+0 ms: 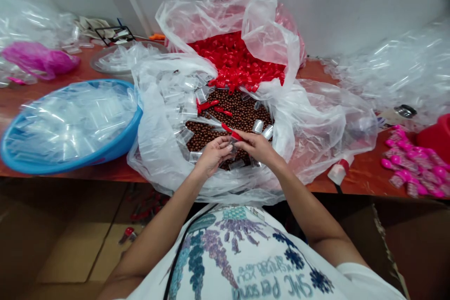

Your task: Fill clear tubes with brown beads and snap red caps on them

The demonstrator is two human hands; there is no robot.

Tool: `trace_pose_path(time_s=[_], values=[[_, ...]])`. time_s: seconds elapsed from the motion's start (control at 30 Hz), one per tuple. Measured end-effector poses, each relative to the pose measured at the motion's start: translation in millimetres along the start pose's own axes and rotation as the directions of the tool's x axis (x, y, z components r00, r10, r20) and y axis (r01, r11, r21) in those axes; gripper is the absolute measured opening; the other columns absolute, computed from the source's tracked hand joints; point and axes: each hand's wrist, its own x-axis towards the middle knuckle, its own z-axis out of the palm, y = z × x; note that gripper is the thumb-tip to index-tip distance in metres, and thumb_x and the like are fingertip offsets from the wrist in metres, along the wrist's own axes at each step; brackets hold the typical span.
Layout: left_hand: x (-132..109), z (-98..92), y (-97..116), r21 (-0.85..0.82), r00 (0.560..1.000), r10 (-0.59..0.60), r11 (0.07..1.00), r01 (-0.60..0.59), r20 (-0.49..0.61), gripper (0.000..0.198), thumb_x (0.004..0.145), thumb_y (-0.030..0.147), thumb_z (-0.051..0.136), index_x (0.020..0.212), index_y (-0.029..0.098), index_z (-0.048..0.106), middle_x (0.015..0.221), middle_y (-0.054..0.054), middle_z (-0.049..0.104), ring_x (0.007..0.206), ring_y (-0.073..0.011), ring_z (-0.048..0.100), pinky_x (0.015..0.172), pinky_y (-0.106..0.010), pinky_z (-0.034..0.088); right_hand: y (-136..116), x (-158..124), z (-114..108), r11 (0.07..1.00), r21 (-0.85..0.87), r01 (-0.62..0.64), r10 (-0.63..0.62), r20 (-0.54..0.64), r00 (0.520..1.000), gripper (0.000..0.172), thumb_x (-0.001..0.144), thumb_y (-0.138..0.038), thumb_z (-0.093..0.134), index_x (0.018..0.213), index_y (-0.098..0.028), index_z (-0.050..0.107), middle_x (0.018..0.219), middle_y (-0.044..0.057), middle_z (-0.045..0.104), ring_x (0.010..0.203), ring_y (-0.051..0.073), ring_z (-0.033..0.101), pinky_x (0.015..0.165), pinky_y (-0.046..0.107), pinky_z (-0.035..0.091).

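Over the brown beads (242, 108): left hand (212, 153) and right hand (259, 146) both pinch one small tube (232, 142), lying crosswise between them, red cap (236, 136) nearer the right.

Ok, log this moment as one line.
left hand: grips clear vial | right hand: grips red cap | below: brown beads | behind: red caps

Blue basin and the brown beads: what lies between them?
In the head view, between the blue basin and the brown beads lie crumpled clear plastic sheeting and clear vials.
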Motion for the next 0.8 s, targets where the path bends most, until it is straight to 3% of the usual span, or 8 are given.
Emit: trace_pose_path(time_s=[0.13, 0.27, 0.4, 0.6, 0.8], values=[[-0.6, 4.1, -4.4, -0.006, 0.999, 0.042, 0.999, -0.042, 0.008, 0.04, 0.06, 0.017, 0.077, 0.096, 0.015, 0.058, 0.09, -0.003, 0.066, 0.075, -0.0125, 0.062, 0.068, -0.023, 0.051, 1.3, -7.2, 6.3, 0.946, -0.278, 0.166, -0.183, -0.038, 0.982, 0.078, 0.068, -0.043, 0.073, 0.133, -0.016, 0.041, 0.119, 0.014, 0.057, 0.105, 0.028, 0.053, 0.09, 0.043, 0.044], [0.9, 6.9, -5.2, -0.061, 0.999, 0.037, 0.997, -0.039, -0.03, 0.034, 0.071, 0.035, 0.071, 0.096, 0.015, 0.058, 0.085, -0.004, 0.066, 0.072, -0.0131, 0.063, 0.061, -0.023, 0.051, 3.8, -11.6, 13.7, 0.901, -0.38, 0.21, -0.262, -0.093, 0.96, 0.068, 0.073, -0.04, 0.067, 0.13, -0.014, 0.04, 0.117, 0.016, 0.052, 0.108, 0.027, 0.049, 0.093, 0.043, 0.043], [1.2, 12.3, 1.6, -0.139, 0.995, -0.103, 0.985, 0.103, 0.006, 0.05, 0.081, 0.059, 0.047, 0.095, 0.013, 0.061, 0.079, -0.01, 0.067, 0.071, -0.019, 0.064, 0.062, -0.031, 0.052, 3.3, -16.2, 19.8, 0.874, -0.403, 0.271, -0.319, -0.055, 0.946, 0.065, 0.074, -0.04, 0.063, 0.13, -0.017, 0.04, 0.115, 0.014, 0.051, 0.107, 0.027, 0.049, 0.093, 0.043, 0.042], [-0.8, 25.0, 1.4, -0.098, 0.978, -0.198, 0.974, 0.204, 0.067, 0.049, 0.083, 0.059, 0.042, 0.097, 0.017, 0.064, 0.07, -0.006, 0.066, 0.061, -0.0184, 0.062, 0.056, -0.03, 0.049, 4.6, -21.4, 25.6, 0.823, -0.438, 0.361, -0.403, -0.003, 0.915, 0.059, 0.073, -0.042, 0.061, 0.125, -0.016, 0.046, 0.118, 0.014, 0.053, 0.109, 0.027, 0.048, 0.093, 0.041, 0.04], [-0.1, 28.1, -5.4, -0.036, 0.984, -0.174, 0.984, 0.173, -0.038, 0.047, 0.08, 0.059, 0.045, 0.084, 0.016, 0.064, 0.056, -0.003, 0.059, 0.044, -0.0126, 0.051, 0.046, -0.026, 0.041, -1.8, -27.2, 26.4, 0.863, -0.446, 0.237, -0.297, -0.068, 0.952, 0.061, 0.071, -0.043, 0.063, 0.122, -0.016, 0.047, 0.113, 0.014, 0.055, 0.105, 0.028, 0.05, 0.089, 0.042, 0.041]])
